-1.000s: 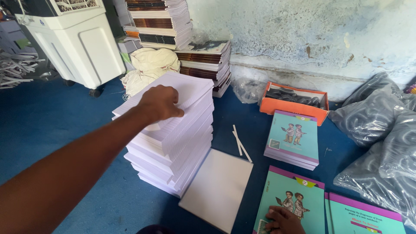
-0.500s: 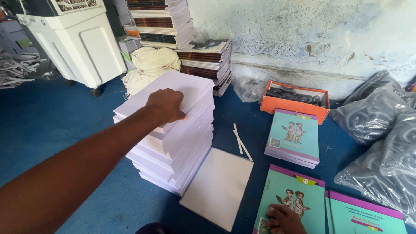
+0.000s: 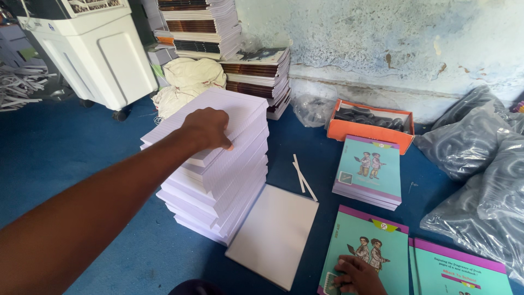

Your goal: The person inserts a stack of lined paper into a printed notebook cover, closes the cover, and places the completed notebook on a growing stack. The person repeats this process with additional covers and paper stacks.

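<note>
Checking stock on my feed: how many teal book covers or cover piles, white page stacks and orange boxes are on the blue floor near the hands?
Teal covers or cover piles: 3
White page stacks: 2
Orange boxes: 1
Total: 6

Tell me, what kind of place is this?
Probably a small notebook-binding workshop. The left hand rests on a tall stack of lined paper, the right hand on a teal cover, and bound books pile by the wall.

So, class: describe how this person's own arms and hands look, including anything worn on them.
Both are bare. The left arm shows no sleeve, watch or bracelet along its visible length, and the left hand wears no glove or ring. The right hand, only partly in view, is gloveless too.
</note>
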